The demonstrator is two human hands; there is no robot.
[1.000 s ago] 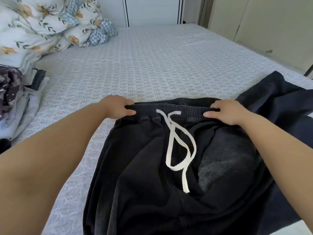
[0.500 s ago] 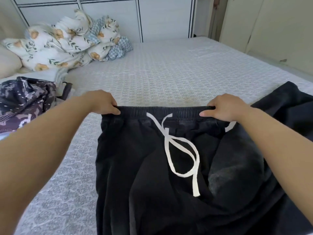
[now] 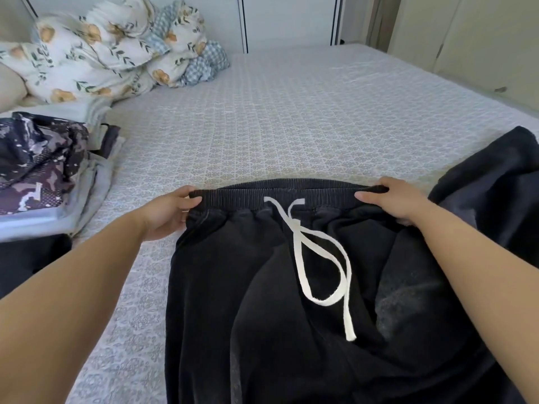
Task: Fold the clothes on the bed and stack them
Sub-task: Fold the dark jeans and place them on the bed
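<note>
Black drawstring pants [image 3: 233,301] spread mid-bed, waistband [image 3: 287,195] crosswise, legs running back off the near edge. Left hand [image 3: 166,212] pinching the waistband's left end, right hand [image 3: 393,199] clamped on the right end. Likely lengthwise fold next; equal reach either side.

Home bedroom. Large bed [image 3: 306,118] with patterned grey-white cover fills the view; bunched floral duvet [image 3: 96,53] at its head, beige pillow [image 3: 8,88] beside it. Stack of folded clothes [image 3: 43,182] on the left side. White panelled wardrobe doors [image 3: 288,21] behind, cream wall right.
</note>
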